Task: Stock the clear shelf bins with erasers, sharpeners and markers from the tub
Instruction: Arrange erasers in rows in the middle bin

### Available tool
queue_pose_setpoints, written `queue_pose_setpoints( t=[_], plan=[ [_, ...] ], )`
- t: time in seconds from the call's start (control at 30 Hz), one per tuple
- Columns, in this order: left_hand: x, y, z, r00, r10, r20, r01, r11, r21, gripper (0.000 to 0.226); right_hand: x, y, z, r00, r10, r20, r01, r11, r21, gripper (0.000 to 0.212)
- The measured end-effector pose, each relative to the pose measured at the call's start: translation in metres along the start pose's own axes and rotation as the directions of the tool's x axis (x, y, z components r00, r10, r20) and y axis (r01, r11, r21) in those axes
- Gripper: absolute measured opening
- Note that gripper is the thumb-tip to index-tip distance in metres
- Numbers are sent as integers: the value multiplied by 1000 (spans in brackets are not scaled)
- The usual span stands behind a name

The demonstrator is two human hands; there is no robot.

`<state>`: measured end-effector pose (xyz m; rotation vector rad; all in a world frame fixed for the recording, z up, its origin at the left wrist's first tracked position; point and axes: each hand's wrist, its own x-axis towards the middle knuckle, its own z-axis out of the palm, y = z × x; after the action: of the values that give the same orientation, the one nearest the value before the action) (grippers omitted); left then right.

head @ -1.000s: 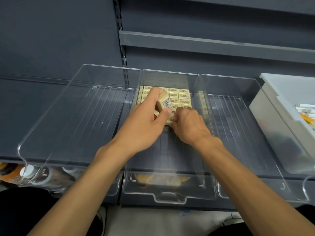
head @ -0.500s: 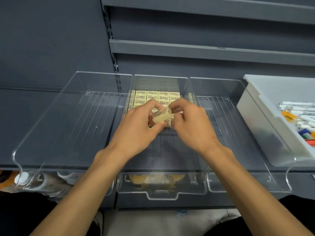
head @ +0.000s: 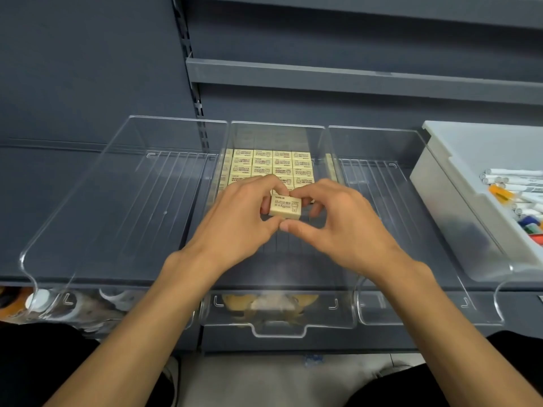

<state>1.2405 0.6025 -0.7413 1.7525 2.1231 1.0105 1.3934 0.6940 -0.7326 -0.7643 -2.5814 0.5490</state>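
Observation:
A cream boxed eraser (head: 285,206) is pinched between my left hand (head: 241,221) and my right hand (head: 338,227), printed face up, over the middle clear bin (head: 279,327). Behind it, several rows of the same erasers (head: 271,164) lie flat at the back of that bin. My fingers hide the nearest row. The grey tub (head: 458,183) stands at the right on the shelf, with white and coloured markers (head: 517,195) inside.
Clear bins stand on either side of the middle one: the left bin (head: 117,201) and the right bin (head: 390,201), both holding nothing. A grey shelf edge (head: 352,80) runs above. Below the bins, other goods show on a lower shelf (head: 44,304).
The eraser went from my left hand alone, held on edge, to both hands, turned label-up. My right hand lifted off the rows and met the left. The view shifted right.

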Motion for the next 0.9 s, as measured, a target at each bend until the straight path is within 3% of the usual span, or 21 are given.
queue_pose_setpoints(
  t=[0.2, 0.3, 0.4, 0.5, 0.63, 0.8, 0.9],
  plan=[
    [1, 1, 2, 997, 3, 78, -4, 1000, 14, 26, 6, 6, -9, 997, 22, 74, -18, 998, -54, 31],
    [2, 1, 0, 990, -80, 116, 81, 997, -6, 27, 10, 13, -17, 995, 47, 91, -31, 986, -164, 28],
    [2, 3, -1, 982, -128, 136, 131, 991, -14, 4, 16, 16, -18, 997, 57, 60, -34, 943, -332, 28],
    [1, 7, -2, 980, -141, 143, 145, 989, -21, 23, 26, 10, -7, 999, 24, 35, -2, 852, -523, 32],
    [1, 8, -4, 984, -151, 96, 154, 988, -26, 39, 37, 7, -2, 990, 109, 90, -23, 753, -658, 35],
    [3, 7, -2, 981, -123, 153, 121, 992, 22, 36, 38, 9, 9, 980, 183, 81, -71, 693, -718, 38],
    [4, 5, -1, 981, -100, 165, 95, 995, 39, 32, 43, 9, 17, 970, 232, 72, -99, 648, -755, 25]
  ],
)
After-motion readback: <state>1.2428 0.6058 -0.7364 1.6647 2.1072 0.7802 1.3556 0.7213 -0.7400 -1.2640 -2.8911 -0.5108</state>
